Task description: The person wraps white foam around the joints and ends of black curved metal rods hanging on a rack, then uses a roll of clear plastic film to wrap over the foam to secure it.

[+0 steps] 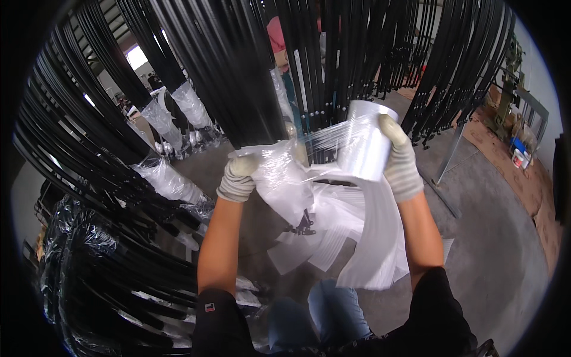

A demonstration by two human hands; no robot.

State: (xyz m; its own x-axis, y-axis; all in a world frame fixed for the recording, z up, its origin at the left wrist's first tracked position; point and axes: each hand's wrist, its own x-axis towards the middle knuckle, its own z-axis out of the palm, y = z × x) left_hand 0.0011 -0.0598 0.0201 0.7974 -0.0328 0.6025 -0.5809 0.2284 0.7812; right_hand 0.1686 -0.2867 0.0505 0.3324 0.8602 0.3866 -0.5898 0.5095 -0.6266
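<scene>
My right hand, in a striped pale work glove, grips a roll of clear stretch film from its right side. A taut strip of film runs leftward from the roll to the lower end of a bundle of black tubes. White foam sheet and film form a wrapping round that end. My left hand, gloved alike, is closed on the left side of this wrapping. Small dark fittings poke out beneath it. Loose white foam sheets lie below, and one strip curves down under the roll.
More black tube bundles with wrapped ends lean at the left. Bare black tubes stand at the far right. Film-covered tubes fill the lower left. A metal stand and brown sheeting are at the right. Someone in pink is partly hidden behind tubes.
</scene>
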